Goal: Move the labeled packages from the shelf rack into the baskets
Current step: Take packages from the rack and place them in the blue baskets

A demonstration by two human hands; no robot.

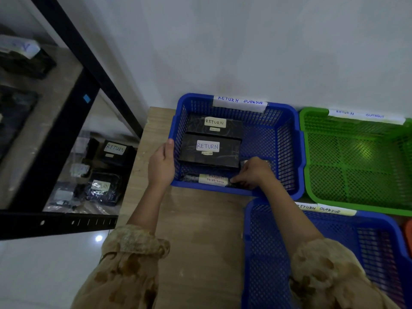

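A blue basket tagged "RETURN OVERDUE" stands against the wall. Two black boxes labelled "RETURN" lie flat in it, one at the back, one in front. A third dark package with a pale dated label stands on edge along the basket's near wall. My right hand is inside the basket, fingers curled onto that package's right end. My left hand holds the basket's left rim, thumb over the edge. On the black shelf rack at left lie more "RETURN" packages, a box and a bag.
A green basket with a paper tag sits right of the blue one. A second blue basket, also tagged "RETURN OVERDUE", stands nearer to me. All rest on a wooden table. An orange edge shows at far right.
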